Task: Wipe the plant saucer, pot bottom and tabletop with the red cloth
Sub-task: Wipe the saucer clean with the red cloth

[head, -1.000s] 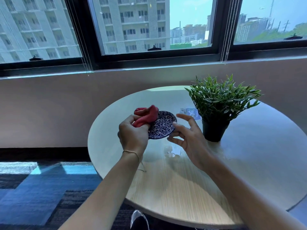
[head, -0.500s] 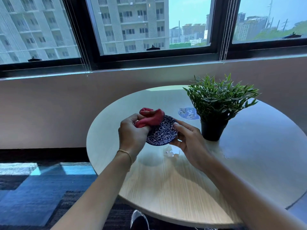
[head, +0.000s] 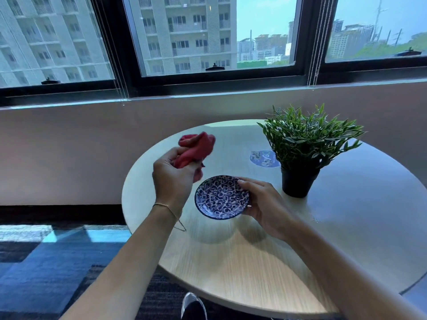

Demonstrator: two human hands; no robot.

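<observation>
Two bare hands work above a round, pale wood-grain tabletop (head: 265,262). The left hand (head: 172,181) is raised over the table's left edge with its fingers clenched around a bunched red cloth (head: 196,147), most of which sticks up above the fist. The right hand (head: 263,204) grips the right rim of a small round saucer with a blue-and-white swirl pattern (head: 220,197), thumb on the upper rim and fingers curled beneath; the saucer is tilted toward the camera, held clear of the table, apart from the cloth. A leafy green plant in a black plastic pot (head: 299,181) stands upright on the table to the right, just beside a round blue sticker (head: 263,158).
</observation>
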